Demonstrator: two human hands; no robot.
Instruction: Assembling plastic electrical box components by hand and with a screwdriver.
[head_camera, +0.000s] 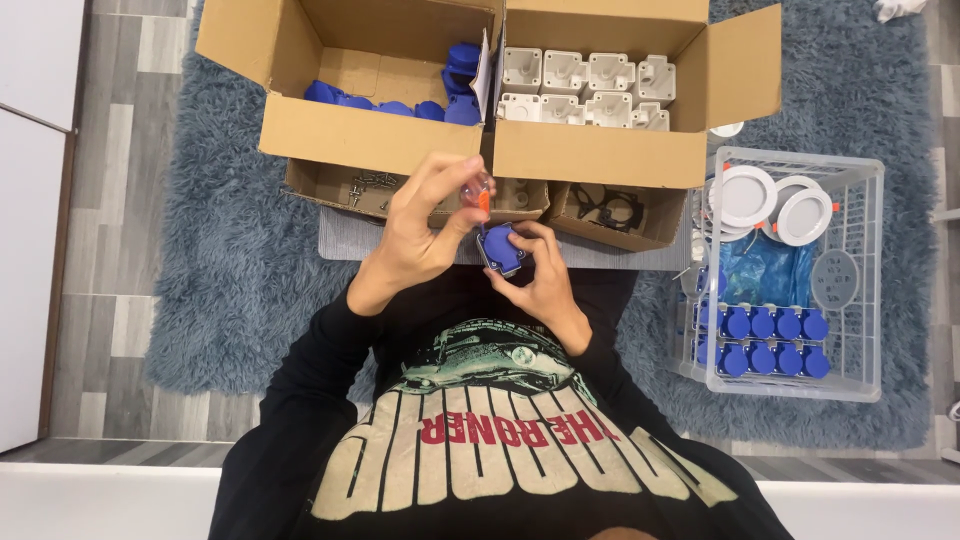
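Over the lap, our right hand (535, 285) cups a blue housing (503, 248) steady while our left hand (415, 235) pinches an orange-handled screwdriver (481, 196) upright onto it.

Grey wood-plank floor (120, 250), shaggy blue-grey rug (230, 300) across the middle of the frame, two open cardboard boxes (600, 150) at top centre, white wire basket (790, 370) at right

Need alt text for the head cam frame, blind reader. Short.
Seen from above, a person's right hand holds a small blue plastic part while the left hand works a clear-handled screwdriver over it. Ahead sit cardboard boxes of blue and white parts; a white wire basket of more parts stands on the grey rug.
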